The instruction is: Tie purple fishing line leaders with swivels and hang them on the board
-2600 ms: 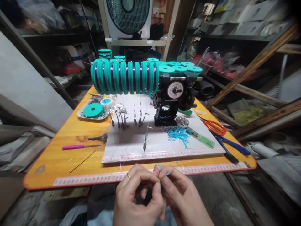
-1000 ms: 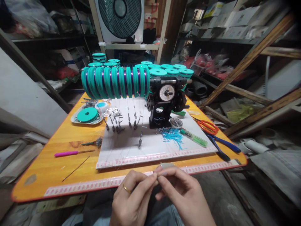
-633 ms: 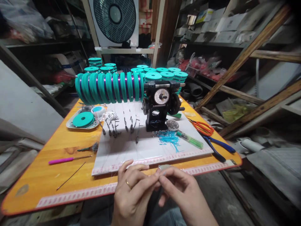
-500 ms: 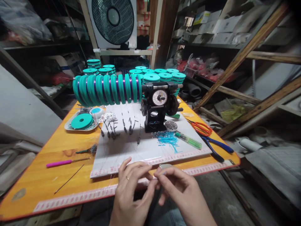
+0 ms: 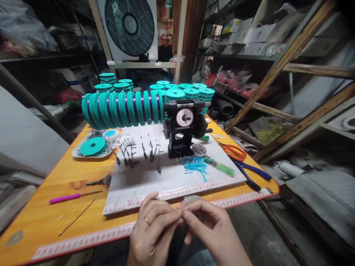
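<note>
Fingers nearly closed, your left hand (image 5: 152,229) and right hand (image 5: 212,227) meet by the near edge of the table (image 5: 41,221) (I cannot tell what sits pinched between); a slack grip could drop it.

turquoise spools (image 5: 122,109), banded with glossy purple line (image 5: 150,106), stand out against a black winder (image 5: 180,146) with a pale dial (image 5: 181,117) on an orange-yellow wooden counter (image 5: 63,175) edged in red. measuring tape (image 5: 83,239) shows pink on white; the board (image 5: 172,181) is plain white, its snippets (image 5: 194,165) sky blue, its tube (image 5: 220,167) translucent green. also seen: a magenta tool handle (image 5: 65,198), orange-handled scissors (image 5: 233,152), pliers (image 5: 256,170) in blue and black, a white tray (image 5: 76,153) with dark patterning, and a gold ring (image 5: 147,221) on the left hand (image 5: 154,231).
</note>
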### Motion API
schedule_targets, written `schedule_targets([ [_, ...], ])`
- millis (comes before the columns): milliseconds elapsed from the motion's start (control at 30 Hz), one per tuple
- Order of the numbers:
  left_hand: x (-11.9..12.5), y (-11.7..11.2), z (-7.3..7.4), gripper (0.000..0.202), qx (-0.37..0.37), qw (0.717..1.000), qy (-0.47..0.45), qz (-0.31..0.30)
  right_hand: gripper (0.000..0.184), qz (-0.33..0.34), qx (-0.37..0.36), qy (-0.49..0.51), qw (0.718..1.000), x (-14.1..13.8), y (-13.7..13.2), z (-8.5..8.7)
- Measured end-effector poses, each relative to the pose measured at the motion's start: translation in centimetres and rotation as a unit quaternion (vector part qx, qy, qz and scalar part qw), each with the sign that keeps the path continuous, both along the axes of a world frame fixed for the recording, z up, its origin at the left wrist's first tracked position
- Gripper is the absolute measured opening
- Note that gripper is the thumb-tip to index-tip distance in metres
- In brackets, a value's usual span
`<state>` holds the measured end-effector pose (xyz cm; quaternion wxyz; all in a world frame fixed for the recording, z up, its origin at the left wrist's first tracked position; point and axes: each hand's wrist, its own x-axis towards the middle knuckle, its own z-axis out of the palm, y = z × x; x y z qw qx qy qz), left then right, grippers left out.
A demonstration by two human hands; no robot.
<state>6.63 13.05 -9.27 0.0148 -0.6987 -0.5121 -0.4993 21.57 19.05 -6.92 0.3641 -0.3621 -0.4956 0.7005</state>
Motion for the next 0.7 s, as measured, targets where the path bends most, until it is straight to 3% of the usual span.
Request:
schedule_targets([
  [167, 0.0, -0.1, -0.2, 0.034, 0.024, 1.0, 0.001, -0.02, 0.021, 0.056, -0.003, 0.023, 0.998, 0.6, 0.5, -0.6],
  [367, 0.6, 0.0, 0.1, 0.023, 0.045, 0.999, -0.028, 0.0, 0.021, 0.036, -0.008, 0.027, 0.999, 0.5, 0.3, -0.9],
  [533, 0.6, -0.2, 0.1, 0.029, 0.013, 0.999, -0.035, -0.013, 0.019, 0.044, 0.019, 0.003, 0.999, 0.6, 0.3, -0.6],
  [700, 0.3, -0.4, -0.1, 0.036, 0.029, 0.999, -0.016, -0.029, 0.023, 0.027, 0.012, 0.001, 1.0, 0.4, 0.1, 0.4],
])
